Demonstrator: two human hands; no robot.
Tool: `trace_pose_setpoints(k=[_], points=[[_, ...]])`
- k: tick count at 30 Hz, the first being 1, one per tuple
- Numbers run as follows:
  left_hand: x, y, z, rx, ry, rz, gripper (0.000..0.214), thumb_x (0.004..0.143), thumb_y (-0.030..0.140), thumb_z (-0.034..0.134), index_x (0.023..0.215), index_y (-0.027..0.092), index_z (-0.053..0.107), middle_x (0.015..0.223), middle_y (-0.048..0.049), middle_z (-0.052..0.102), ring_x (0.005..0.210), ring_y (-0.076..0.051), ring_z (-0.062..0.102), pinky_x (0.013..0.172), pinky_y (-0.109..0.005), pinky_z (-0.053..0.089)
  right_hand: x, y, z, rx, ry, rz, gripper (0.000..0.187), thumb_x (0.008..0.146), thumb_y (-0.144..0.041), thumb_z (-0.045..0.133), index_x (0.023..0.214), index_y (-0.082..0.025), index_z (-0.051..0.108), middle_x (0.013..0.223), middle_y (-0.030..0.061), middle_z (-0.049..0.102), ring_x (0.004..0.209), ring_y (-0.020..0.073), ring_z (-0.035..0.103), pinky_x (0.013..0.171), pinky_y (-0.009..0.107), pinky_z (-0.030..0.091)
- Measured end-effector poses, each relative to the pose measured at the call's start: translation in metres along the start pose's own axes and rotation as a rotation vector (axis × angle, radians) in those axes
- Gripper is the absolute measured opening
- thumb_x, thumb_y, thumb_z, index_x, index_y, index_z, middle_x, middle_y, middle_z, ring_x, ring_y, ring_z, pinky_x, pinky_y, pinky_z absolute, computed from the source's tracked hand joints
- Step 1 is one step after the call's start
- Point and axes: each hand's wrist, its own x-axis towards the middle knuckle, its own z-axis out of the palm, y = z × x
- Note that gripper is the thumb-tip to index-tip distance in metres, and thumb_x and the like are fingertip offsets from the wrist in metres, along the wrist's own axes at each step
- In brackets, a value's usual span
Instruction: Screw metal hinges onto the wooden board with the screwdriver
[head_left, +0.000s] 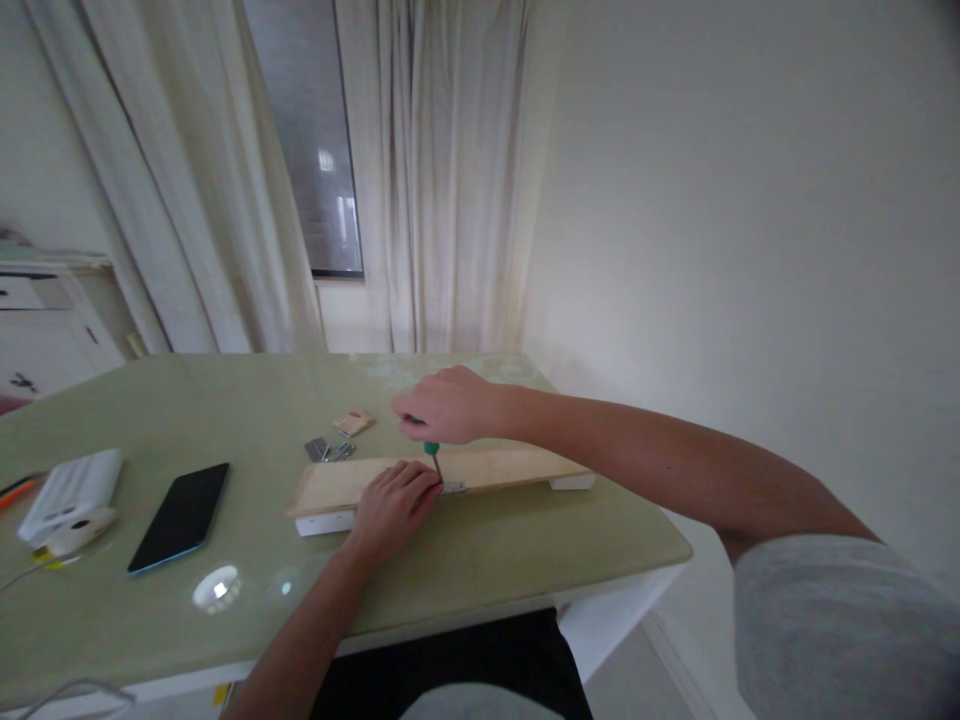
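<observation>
Screwdriver [433, 453] at lower centre looks light and stiff, best held by its handle [430, 447], which the right hand [446, 404] grips. The left hand [394, 502] rests on the board [484, 465]; whether clamped, I cannot tell.

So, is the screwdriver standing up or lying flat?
The screwdriver is roughly upright: the right hand grips it from above, and it points down toward the metal plate.
</observation>
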Motion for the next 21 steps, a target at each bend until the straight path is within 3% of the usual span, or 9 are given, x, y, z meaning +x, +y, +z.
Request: trace_pose_setpoints(k=[3,6,9,12,14,17,21], points=[[-0.001,-0.001,0.001,0.015,0.007,0.002,0.016,0.106,0.029,0.057,0.104,0.022,0.072,0.104,-0.0052,0.075,0.094,-0.024,0.066,0.084,-0.036,0.05,-0.001,0.002,-0.002,0.108,-0.024,-0.241,0.024,0.103,-0.026,0.051,0.119,-0.024,0.068,0.115,0.0083,0.076,0.094,0.0221,0.069,0.073,0.031,0.047],[-0.002,-0.002,0.001,0.006,0.021,0.016,0.017,0.107,0.03,0.056,0.104,0.022,0.071,0.105,-0.0055,0.075,0.096,-0.024,0.067,0.086,-0.036,0.05,-0.002,0.004,-0.005,0.174,-0.054,-0.33,0.027,0.096,-0.018,0.06,0.122,-0.022,0.067,0.121,0.0077,0.074,0.102,0.0208,0.068,0.078,0.03,0.048],[-0.002,-0.002,0.002,-0.006,0.027,0.014,0.018,0.106,0.029,0.056,0.105,0.022,0.072,0.105,-0.0051,0.076,0.095,-0.023,0.067,0.085,-0.036,0.05,-0.004,0.002,-0.003,0.106,-0.031,-0.137,0.023,0.099,-0.032,0.059,0.116,-0.022,0.071,0.115,0.0097,0.077,0.098,0.0242,0.071,0.076,0.032,0.049],[-0.001,-0.001,0.001,-0.011,0.019,0.001,0.017,0.106,0.028,0.056,0.106,0.023,0.072,0.103,-0.0045,0.076,0.093,-0.023,0.067,0.084,-0.036,0.05,-0.005,0.0,0.004,-0.044,0.066,0.147,0.05,0.108,-0.054,0.041,0.101,-0.019,0.076,0.101,0.016,0.079,0.092,0.0295,0.074,0.076,0.037,0.051],[-0.001,0.0,0.0,-0.013,0.01,-0.005,0.018,0.106,0.027,0.055,0.106,0.023,0.072,0.103,-0.0046,0.075,0.094,-0.023,0.067,0.084,-0.036,0.05,-0.005,0.002,0.008,-0.089,0.101,0.228,0.056,0.109,-0.054,0.035,0.099,-0.018,0.077,0.1,0.0178,0.079,0.094,0.0313,0.075,0.077,0.039,0.052],[-0.001,0.0,0.0,-0.011,-0.004,-0.017,0.017,0.106,0.025,0.054,0.105,0.023,0.071,0.103,-0.0048,0.074,0.093,-0.023,0.066,0.083,-0.037,0.05,-0.005,0.007,0.009,-0.074,0.071,0.196,0.046,0.11,-0.043,0.036,0.107,-0.02,0.075,0.104,0.0156,0.079,0.094,0.0299,0.075,0.075,0.036,0.05],[-0.001,-0.001,0.001,0.003,-0.002,-0.026,0.016,0.105,0.025,0.055,0.103,0.023,0.07,0.101,-0.0053,0.074,0.094,-0.024,0.066,0.083,-0.037,0.051,-0.007,0.013,0.006,0.01,-0.003,-0.018,0.034,0.109,-0.037,0.04,0.116,-0.022,0.069,0.107,0.0112,0.079,0.09,0.0253,0.073,0.072,0.032,0.046]])
